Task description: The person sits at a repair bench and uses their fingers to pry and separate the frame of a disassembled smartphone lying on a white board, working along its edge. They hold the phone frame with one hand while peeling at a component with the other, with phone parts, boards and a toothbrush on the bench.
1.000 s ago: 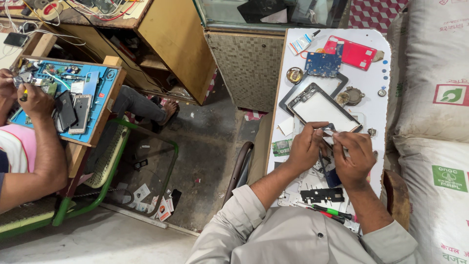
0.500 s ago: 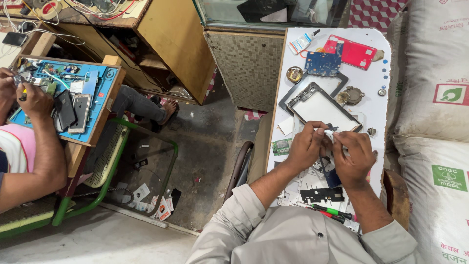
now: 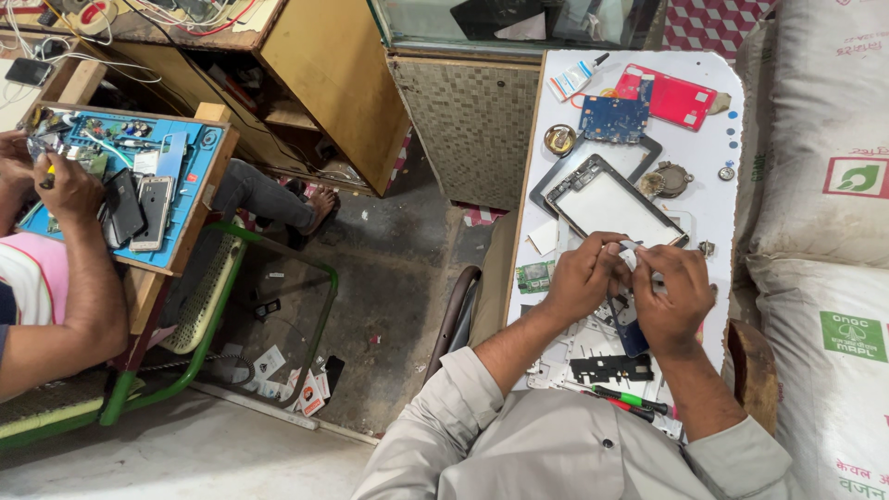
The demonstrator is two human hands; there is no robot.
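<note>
**Tablet already opened, small part in the hands**

On the white desk (image 3: 732,213) the device is taken apart: the tablet frame (image 3: 611,202) lies empty in the middle of the desk, the blue circuit board (image 3: 613,118) and the red cover (image 3: 679,96) rest near the far edge. The left hand (image 3: 579,276) and the right hand (image 3: 671,301) meet just at the near corner of the frame. Both hands have fingers bent and pinching a small pale strip (image 3: 632,246) between them; what exactly it is, I cannot tell. More loose parts, a black bracket (image 3: 609,368) and a green-handled screwdriver (image 3: 634,399), wait at the near edge. By my judgement the opening is done, the fine work is in progress, and putting it together is not begun. Another person works at a blue tray (image 3: 190,199) on the left.
</note>
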